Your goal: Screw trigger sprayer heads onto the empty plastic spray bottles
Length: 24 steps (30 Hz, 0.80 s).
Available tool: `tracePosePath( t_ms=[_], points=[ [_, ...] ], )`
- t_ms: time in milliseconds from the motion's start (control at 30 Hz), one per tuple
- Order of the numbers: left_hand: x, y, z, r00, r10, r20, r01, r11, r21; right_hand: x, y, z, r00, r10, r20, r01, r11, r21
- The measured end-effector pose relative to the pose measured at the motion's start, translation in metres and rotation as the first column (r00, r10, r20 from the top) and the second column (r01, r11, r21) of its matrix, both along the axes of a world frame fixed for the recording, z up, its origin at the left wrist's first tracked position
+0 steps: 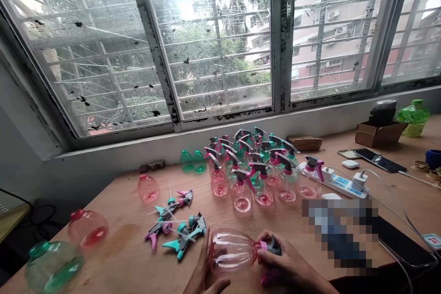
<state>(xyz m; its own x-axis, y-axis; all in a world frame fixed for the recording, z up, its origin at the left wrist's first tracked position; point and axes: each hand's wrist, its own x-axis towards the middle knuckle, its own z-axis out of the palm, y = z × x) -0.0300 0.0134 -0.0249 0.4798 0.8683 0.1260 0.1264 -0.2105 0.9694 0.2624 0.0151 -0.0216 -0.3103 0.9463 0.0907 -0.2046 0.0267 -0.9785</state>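
Observation:
A clear pink spray bottle (232, 250) lies sideways between my hands, just above the front of the table. My left hand (202, 272) holds its base, fingers along the far side and thumb below. At the neck, my right hand (287, 257) is closed around the pink-and-black spray head (274, 245), which sits on the bottle mouth; its pink trigger points down. Left of the bottle lie several loose spray heads (184, 234), teal or pink with grey, with thin tubes. Bottles without heads stand further left: a green one (55, 266), a pink one (88, 228) and another pink one (149, 188).
Several bottles with spray heads (242, 197) crowd the table's back middle, beside two headless green bottles (193, 161). To the right are a power strip (347, 185) with cables, phones (381, 161), a cardboard box (379, 133) and a large green bottle (413, 117). Windows line the wall behind.

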Motion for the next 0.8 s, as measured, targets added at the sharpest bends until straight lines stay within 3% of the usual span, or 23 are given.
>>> tracePosePath(
  t_ms=[200, 433, 667, 800],
  points=[
    [-0.005, 0.008, -0.017, 0.996, -0.046, 0.082, 0.053, 0.995, -0.083, -0.001, 0.001, -0.004, 1.0, -0.007, -0.015, 0.007, 1.0, -0.011],
    [-0.003, 0.005, -0.009, 0.999, 0.011, -0.053, -0.006, 0.997, 0.078, 0.001, 0.002, -0.001, 1.0, -0.001, -0.003, 0.001, 1.0, -0.002],
    [-0.004, 0.007, -0.018, 0.999, -0.038, 0.015, 0.039, 0.998, -0.051, -0.001, 0.0, -0.003, 0.999, 0.001, 0.044, 0.0, 1.0, -0.002],
    [-0.002, 0.007, -0.018, 0.999, -0.035, 0.016, 0.035, 0.999, 0.002, -0.001, 0.001, -0.002, 1.0, -0.009, 0.025, 0.009, 1.0, 0.001]
  ],
)
